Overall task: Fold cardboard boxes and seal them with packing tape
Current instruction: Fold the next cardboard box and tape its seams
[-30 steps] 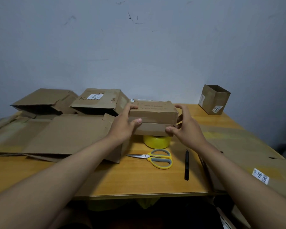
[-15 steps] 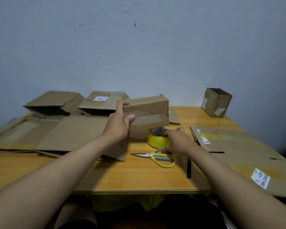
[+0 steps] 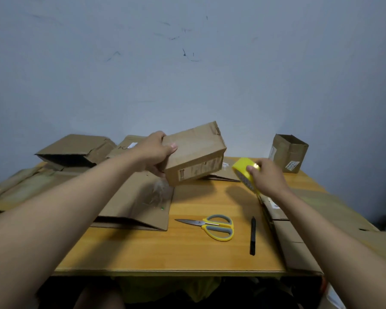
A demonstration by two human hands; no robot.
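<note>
Two tools lie nearest on the tabletop (image 3: pixel 143 253), toward its front edge: one pair of scissors (image 3: pixel 212 225) with yellow and grey handles, blades shut, and one black pen (image 3: pixel 252 236) just to its right. One flattened carton (image 3: pixel 129 201) lies left of them, and more flat cardboard (image 3: pixel 310 221) runs along the right edge; how many sheets that pile holds I cannot tell.

Above the middle of the tabletop, the left hand (image 3: pixel 155 152) grips one folded box (image 3: pixel 194 155) by its left end, thumb on the near face and fingers behind, holding it tilted and clear of the surface. It looks light and hollow, with stiff walls that would dent under a hard squeeze; old label scraps on its near face mark it as reused, and one top corner is creased. Gripping across an end, close to the edges where the board is strongest, seems the soundest hold.

Just to its right, not touching it, the right hand (image 3: pixel 266 177) is curled around one yellow tape roll (image 3: pixel 245 175), also held in the air. The roll should be rigid and easy to hold by its rim; its free end will be sticky.

Farther back, one open box (image 3: pixel 289 152) stands upright at the far right corner, and two partly collapsed boxes (image 3: pixel 76 150) sit along the far left edge against the wall (image 3: pixel 187 63).
</note>
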